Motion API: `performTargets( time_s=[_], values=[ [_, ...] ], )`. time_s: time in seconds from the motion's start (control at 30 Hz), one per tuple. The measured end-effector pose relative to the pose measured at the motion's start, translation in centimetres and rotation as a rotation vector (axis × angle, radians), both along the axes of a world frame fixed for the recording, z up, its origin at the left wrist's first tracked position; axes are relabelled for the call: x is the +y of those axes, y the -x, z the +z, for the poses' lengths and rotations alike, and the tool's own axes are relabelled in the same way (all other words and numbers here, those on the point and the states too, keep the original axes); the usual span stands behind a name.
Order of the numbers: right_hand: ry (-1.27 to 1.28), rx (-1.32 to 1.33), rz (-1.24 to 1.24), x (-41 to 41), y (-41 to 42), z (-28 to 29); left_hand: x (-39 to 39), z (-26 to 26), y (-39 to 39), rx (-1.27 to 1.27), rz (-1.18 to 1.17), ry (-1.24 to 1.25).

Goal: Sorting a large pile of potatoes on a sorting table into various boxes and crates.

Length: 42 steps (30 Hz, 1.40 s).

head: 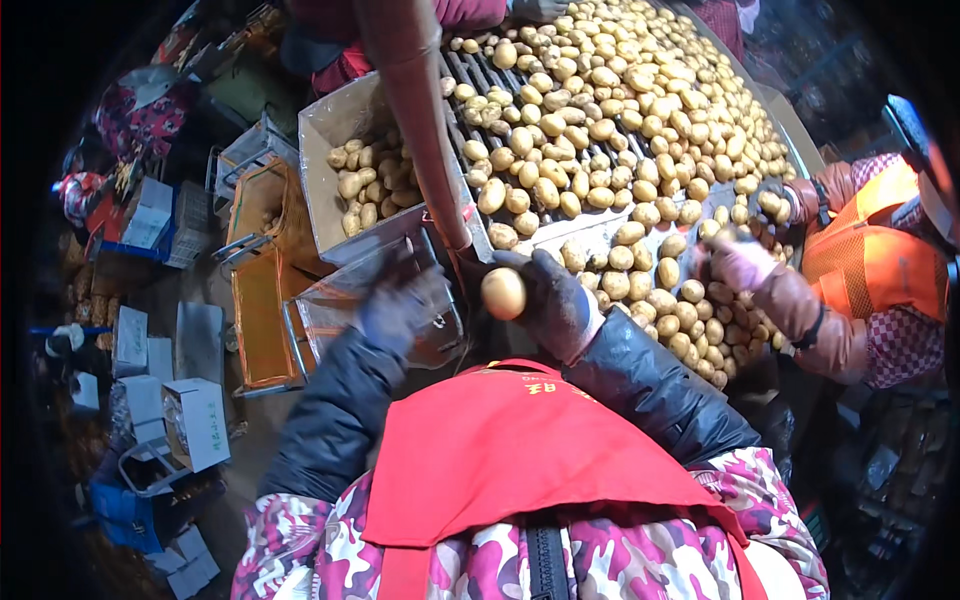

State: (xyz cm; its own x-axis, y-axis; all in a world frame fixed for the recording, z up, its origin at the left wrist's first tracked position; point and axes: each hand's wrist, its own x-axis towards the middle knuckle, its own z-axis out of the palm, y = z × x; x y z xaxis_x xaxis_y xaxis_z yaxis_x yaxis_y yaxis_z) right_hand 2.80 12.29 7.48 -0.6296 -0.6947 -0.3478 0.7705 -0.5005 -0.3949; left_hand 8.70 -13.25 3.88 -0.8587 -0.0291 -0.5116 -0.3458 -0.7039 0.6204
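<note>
My right hand, in a dark glove, holds a pale yellow potato beside the near edge of the sorting table. My left hand, gloved too and blurred, is over a plastic-lined container; whether it holds anything cannot be told. Many potatoes cover the slatted rack and the metal chute, and more lie piled at its lower end. A lined cardboard box, partly filled with potatoes, stands left of the rack.
A brown post rises between the box and the rack. At the right, a co-worker in an orange vest has both hands at the potatoes; another gloved hand is at the top. Orange mesh-lined frames and white cartons stand at the left.
</note>
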Motion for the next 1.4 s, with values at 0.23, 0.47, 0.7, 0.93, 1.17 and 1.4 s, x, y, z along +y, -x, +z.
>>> performTargets(
  time_s=[0.23,0.47,0.7,0.93,1.17,1.4],
  values=[
    [-0.650,0.766,0.143,2.0,-2.9,-0.7,3.0,-1.4,-0.6,-0.236,-0.106,-0.159],
    [-1.272,1.576,-0.054,7.2,-1.4,-3.4,-9.8,0.1,7.6,0.073,0.348,-0.090],
    [-1.631,1.818,0.184,13.9,5.3,-4.8,-5.0,-6.3,2.7,-0.129,0.160,-0.092],
    [-2.124,1.124,-0.077,25.6,14.6,-8.0,5.2,-4.1,3.3,-0.004,-0.252,0.539],
    [-2.071,1.092,-0.114,17.3,22.1,-7.2,12.6,1.7,6.9,0.608,-0.484,1.443],
    [-1.836,1.540,0.261,8.3,15.5,-6.2,12.2,-0.3,11.3,0.685,-0.543,1.868]
  ],
)
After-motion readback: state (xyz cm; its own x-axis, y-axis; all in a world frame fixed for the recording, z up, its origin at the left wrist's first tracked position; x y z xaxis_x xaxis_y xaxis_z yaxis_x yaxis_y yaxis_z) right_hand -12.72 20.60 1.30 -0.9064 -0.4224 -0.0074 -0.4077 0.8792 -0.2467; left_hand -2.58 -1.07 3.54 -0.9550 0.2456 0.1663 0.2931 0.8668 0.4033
